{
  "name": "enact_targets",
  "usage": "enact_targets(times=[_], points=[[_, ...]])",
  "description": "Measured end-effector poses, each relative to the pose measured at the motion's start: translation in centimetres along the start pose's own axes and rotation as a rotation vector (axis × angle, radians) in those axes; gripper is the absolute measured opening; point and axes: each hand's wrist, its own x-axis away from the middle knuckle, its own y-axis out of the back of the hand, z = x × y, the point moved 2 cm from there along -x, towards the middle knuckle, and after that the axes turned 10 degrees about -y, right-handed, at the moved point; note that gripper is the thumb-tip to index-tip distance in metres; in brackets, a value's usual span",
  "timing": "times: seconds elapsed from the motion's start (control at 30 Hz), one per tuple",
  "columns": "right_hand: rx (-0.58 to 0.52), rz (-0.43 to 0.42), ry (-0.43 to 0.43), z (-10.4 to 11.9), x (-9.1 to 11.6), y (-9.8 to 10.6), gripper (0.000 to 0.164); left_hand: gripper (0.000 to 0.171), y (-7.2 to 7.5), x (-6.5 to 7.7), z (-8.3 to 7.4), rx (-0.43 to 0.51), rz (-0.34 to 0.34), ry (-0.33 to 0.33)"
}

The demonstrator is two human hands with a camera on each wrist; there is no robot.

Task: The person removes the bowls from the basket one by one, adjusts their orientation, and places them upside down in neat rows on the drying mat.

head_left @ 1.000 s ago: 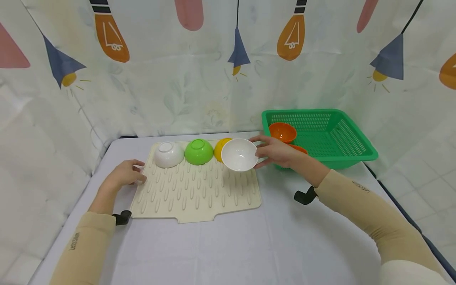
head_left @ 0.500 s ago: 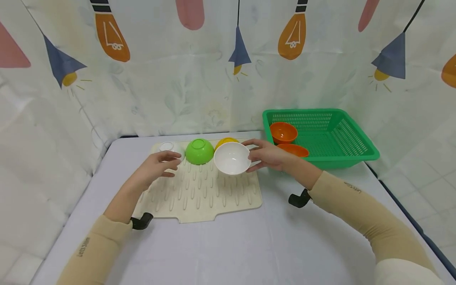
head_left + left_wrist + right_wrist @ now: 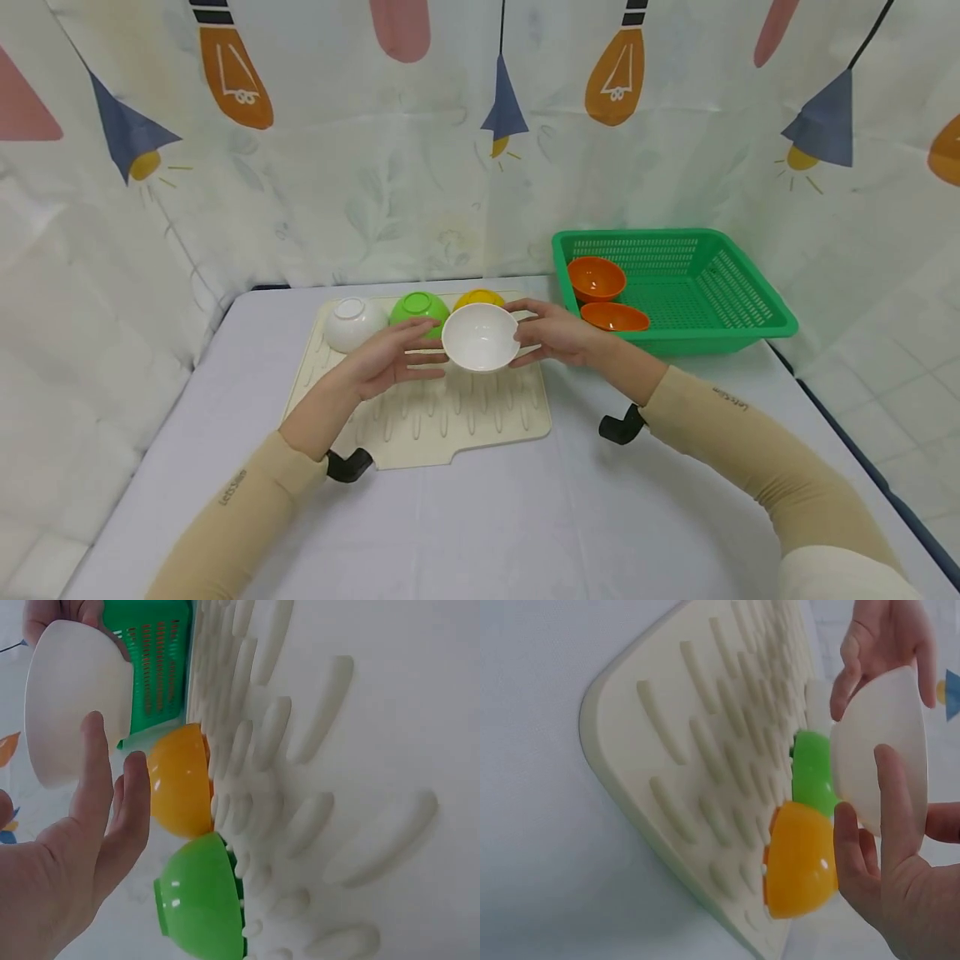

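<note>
A white bowl is held upright above the cream drying mat, its inside facing the head camera. My right hand grips it from the right, thumb at the rim and fingers along the outside in the right wrist view. My left hand reaches to the bowl's left side with fingers extended, fingertips right at its wall. Behind, on the mat's far edge, stand a second white bowl, a green bowl and a yellow bowl, all upside down.
A green basket stands at the table's back right. Inside it, on the left, are two orange bowls, one farther back and one nearer. A patterned curtain hangs behind the table.
My left hand has left the mat's left edge and moved right to the held bowl. My right hand has carried the white bowl slightly left and nearer.
</note>
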Motion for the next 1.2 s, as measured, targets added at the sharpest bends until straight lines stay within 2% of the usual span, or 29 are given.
enact_targets(times=[0.13, 0.37, 0.47, 0.6, 0.77, 0.93, 1.1, 1.2], points=[[-0.005, 0.002, -0.005, -0.1, -0.2, -0.3, 0.056, 0.05, -0.5, -0.6, 0.6, 0.04, -0.012, 0.023], [-0.017, 0.008, -0.011, -0.2, -0.1, -0.5, 0.055, 0.03, -0.7, -1.2, 1.1, 0.072, -0.013, 0.006], [-0.02, 0.012, -0.009, -0.2, -0.1, -0.5, 0.056, 0.033, -0.7, -1.3, 1.2, 0.067, 0.01, 0.004], [-0.026, 0.019, -0.006, -0.2, 0.0, -0.5, 0.056, 0.046, -0.8, -1.3, 1.3, 0.045, 0.031, 0.008], [-0.029, 0.024, -0.007, -0.1, 0.1, -0.5, 0.056, 0.058, -0.8, -1.4, 1.3, 0.039, 0.032, 0.019], [-0.023, 0.019, -0.018, -0.1, 0.0, -0.4, 0.049, 0.063, -0.7, -1.5, 1.3, 0.057, 0.03, 0.01], [-0.01, 0.025, -0.022, -0.2, -0.3, -0.3, 0.053, 0.064, -0.5, -1.3, 1.0, 0.044, 0.022, -0.038], [-0.02, 0.036, -0.028, -0.3, -0.4, -0.2, 0.056, 0.063, -0.4, -1.2, 0.6, -0.024, 0.024, -0.104]])
